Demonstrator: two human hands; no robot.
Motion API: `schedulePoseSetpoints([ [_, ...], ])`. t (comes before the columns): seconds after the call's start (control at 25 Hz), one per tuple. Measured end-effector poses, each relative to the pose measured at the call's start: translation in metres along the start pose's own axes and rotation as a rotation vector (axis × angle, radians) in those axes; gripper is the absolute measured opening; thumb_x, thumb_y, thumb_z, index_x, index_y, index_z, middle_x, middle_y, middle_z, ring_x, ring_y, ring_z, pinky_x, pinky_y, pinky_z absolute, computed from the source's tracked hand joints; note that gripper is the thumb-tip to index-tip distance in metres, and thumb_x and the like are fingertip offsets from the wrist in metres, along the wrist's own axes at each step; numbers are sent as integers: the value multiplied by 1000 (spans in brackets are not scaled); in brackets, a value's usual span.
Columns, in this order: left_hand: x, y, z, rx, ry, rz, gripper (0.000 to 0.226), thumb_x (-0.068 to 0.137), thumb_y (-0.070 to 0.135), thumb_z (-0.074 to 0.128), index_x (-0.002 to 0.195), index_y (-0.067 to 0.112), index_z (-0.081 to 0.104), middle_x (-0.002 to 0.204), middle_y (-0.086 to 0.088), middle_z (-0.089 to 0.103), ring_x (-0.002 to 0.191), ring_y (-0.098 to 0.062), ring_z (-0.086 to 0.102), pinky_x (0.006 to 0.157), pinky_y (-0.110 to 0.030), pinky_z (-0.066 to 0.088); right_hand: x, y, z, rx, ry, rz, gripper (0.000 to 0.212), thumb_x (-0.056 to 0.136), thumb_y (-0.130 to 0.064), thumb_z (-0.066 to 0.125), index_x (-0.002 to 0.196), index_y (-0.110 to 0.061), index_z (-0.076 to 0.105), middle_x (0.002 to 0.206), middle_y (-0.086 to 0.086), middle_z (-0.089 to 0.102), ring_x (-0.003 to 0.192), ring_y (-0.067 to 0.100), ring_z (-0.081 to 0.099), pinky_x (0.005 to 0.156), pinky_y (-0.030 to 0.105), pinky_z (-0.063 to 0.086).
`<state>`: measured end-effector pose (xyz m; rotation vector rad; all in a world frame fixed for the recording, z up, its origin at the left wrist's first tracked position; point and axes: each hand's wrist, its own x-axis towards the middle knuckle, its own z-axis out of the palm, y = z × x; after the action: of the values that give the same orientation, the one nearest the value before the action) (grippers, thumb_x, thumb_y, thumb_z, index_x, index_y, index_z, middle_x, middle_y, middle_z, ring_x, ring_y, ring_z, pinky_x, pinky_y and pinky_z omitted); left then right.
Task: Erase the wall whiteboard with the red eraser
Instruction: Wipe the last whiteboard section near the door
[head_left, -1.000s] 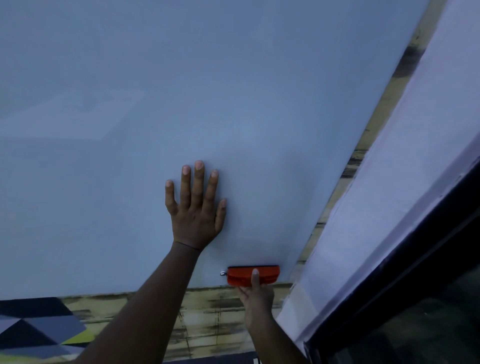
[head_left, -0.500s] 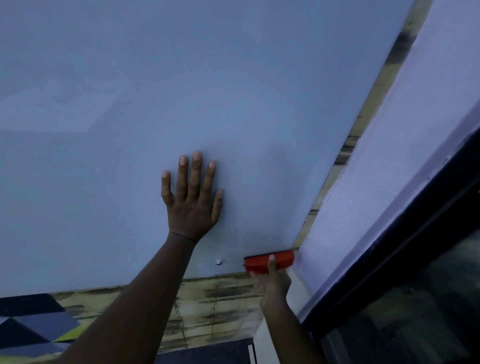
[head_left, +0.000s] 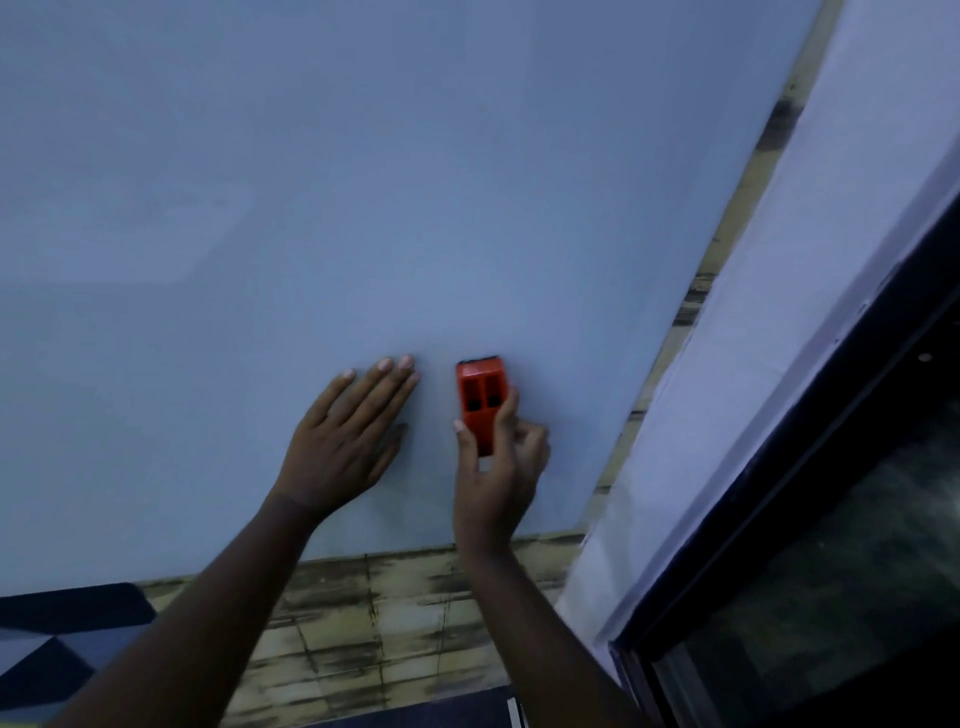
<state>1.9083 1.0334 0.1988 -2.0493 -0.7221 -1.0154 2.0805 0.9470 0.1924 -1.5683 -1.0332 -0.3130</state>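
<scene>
The wall whiteboard (head_left: 363, 182) fills most of the view; its pale blue-grey surface shows no marks. My right hand (head_left: 496, 478) grips the red eraser (head_left: 480, 400) by its lower end, thumb and fingers on either side. The eraser stands upright against the board, its dark pad edge at the top. My left hand (head_left: 345, 441) lies flat on the board just left of the eraser, fingers together and pointing up to the right. A narrow gap separates the left fingertips from the eraser.
Below the board runs a worn wood-patterned wall strip (head_left: 374, 613). A white wall panel (head_left: 779, 338) and a dark-framed glass pane (head_left: 831, 545) stand close on the right. Dark blue geometric shapes (head_left: 62, 644) show at the lower left.
My right hand has lifted the eraser from the board's bottom right corner up and leftward, turning it from horizontal to upright. My left hand has tilted to the right, staying flat on the board.
</scene>
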Motion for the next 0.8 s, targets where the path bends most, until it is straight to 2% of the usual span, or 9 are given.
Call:
schedulePoseSetpoints([
  [0.08,-33,-34,-17,48,-18,35,67,104,33,65,161,6,42,168,-9,40,153,-25,43,122,-48,38,-28,-9,16,-155,-162,-179,70,90,-43,72,154,-30,47,104,9,53,92,32,52,79,42,45],
  [0.2,-79,-71,-40,138,-78,42,67,104,34,68,160,7,44,168,-10,40,150,-28,48,116,-54,43,-62,-11,39,-319,-363,-393,75,88,-44,75,155,-41,41,101,10,60,85,32,54,71,43,46],
  [0.32,-108,-70,-45,120,-149,-59,64,106,31,65,162,12,41,171,-11,35,155,-28,39,118,-61,39,-88,-10,51,-366,-457,-499,64,97,-30,71,153,-43,43,98,8,61,80,29,54,71,43,47],
  [0.4,-115,-63,-45,98,-174,-117,62,106,30,63,162,14,42,171,-12,34,155,-30,37,119,-63,35,-95,-5,56,-411,-509,-605,52,103,-18,57,148,-42,49,99,8,63,78,28,56,71,42,50],
  [0.48,-120,-58,-45,108,-187,-176,58,107,28,62,161,16,44,168,-14,37,151,-34,40,117,-63,35,-94,9,60,-415,-536,-696,46,104,-17,48,144,-39,55,105,9,65,79,28,59,71,40,51],
  [0.6,-131,-47,-45,106,-230,-264,56,105,29,61,159,21,49,162,-17,44,140,-39,48,107,-60,39,-96,30,57,-454,-586,-859,43,102,-21,46,142,-34,55,116,10,63,87,29,58,74,42,51],
  [0.68,-135,-37,-51,40,-279,-309,58,103,31,55,160,23,46,156,-19,48,131,-41,51,100,-60,41,-98,37,52,-449,-643,-868,40,99,-23,48,136,-31,59,113,9,62,90,29,58,72,41,51],
  [0.76,-137,-31,-59,-13,-343,-334,59,101,33,49,159,21,46,148,-19,54,126,-40,54,97,-60,40,-100,44,39,-482,-743,-792,42,88,-28,64,131,-27,62,109,7,60,92,27,60,68,38,51],
  [0.8,-137,-28,-62,-28,-373,-346,59,101,33,48,158,19,48,144,-18,57,125,-39,56,98,-59,40,-100,51,29,-507,-789,-760,51,81,-34,75,129,-24,61,107,5,60,91,25,61,66,37,52],
])
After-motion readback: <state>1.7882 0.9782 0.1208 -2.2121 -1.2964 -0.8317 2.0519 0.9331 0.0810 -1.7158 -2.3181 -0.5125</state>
